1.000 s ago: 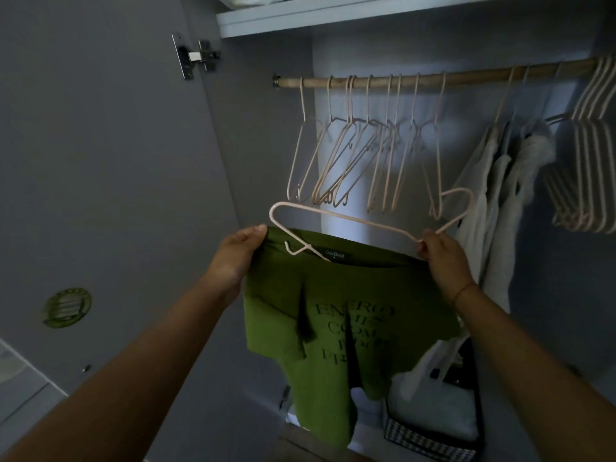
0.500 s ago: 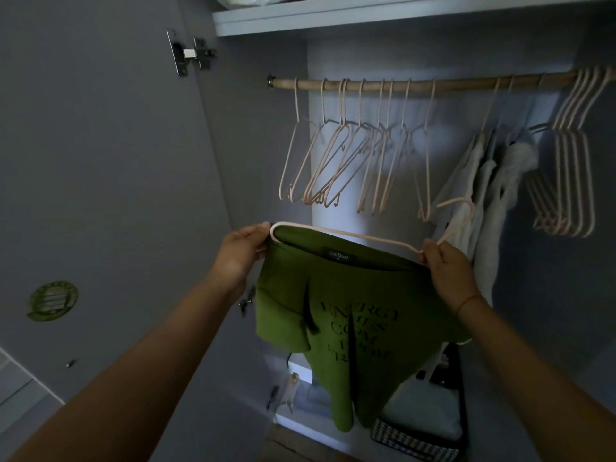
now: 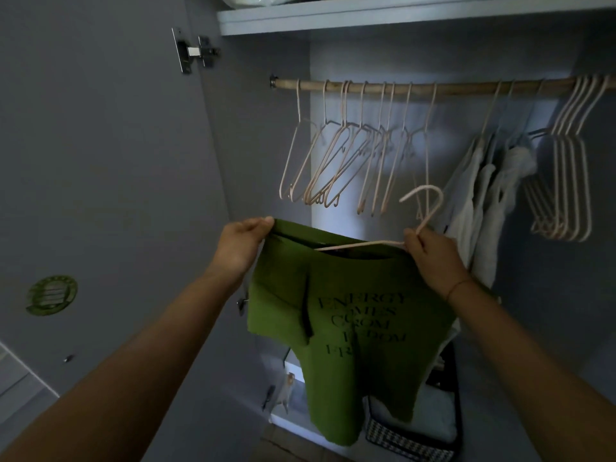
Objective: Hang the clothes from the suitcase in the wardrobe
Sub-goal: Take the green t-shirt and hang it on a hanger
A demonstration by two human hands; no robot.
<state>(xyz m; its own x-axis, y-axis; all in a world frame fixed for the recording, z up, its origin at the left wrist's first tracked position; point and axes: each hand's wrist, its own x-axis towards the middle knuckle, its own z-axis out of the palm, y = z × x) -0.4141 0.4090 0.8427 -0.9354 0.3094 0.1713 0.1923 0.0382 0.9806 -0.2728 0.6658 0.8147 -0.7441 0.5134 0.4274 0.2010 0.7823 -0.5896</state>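
Note:
A green T-shirt (image 3: 350,315) with dark lettering hangs in front of the open wardrobe. My left hand (image 3: 241,241) pinches its left shoulder edge. My right hand (image 3: 433,258) grips the neck of a pale pink hanger (image 3: 428,208) and the shirt's right side. The hanger's left arm lies inside the shirt's collar; only its right arm and hook show. The hook points up, well below the wooden rail (image 3: 433,86).
Several empty pink hangers (image 3: 350,161) hang on the rail's left half, more hangers (image 3: 563,181) at its far right. White garments (image 3: 483,201) hang between them. The open door (image 3: 100,161) stands to the left. A checked basket (image 3: 410,438) sits on the wardrobe floor under a shelf (image 3: 383,18).
The hanger's left arm has slid from outside into the shirt's collar. My left hand now holds the shirt's shoulder over it, and the hook has tipped upward.

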